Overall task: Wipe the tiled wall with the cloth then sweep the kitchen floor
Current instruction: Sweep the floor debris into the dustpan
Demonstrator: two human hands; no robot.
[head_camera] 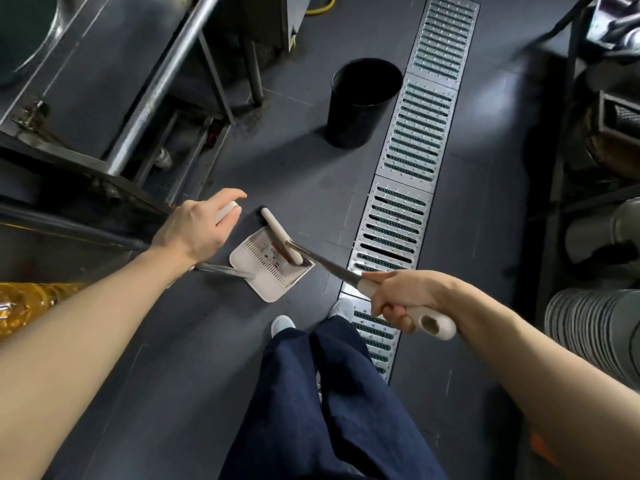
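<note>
A cream dustpan stands on the dark grey floor just ahead of my feet, with small bits of debris inside it. My left hand is shut on the cream grip of the dustpan's long metal handle. My right hand is shut on the cream grip of the broom handle. The broom's metal shaft runs down to its cream head, which lies across the dustpan's mouth. No cloth or tiled wall is in view.
A black bin stands on the floor ahead. A steel drain grate runs along the floor to my right. Steel counter legs and pipes fill the left. Shelves with stacked containers line the right. A yellow oil bottle sits at the left.
</note>
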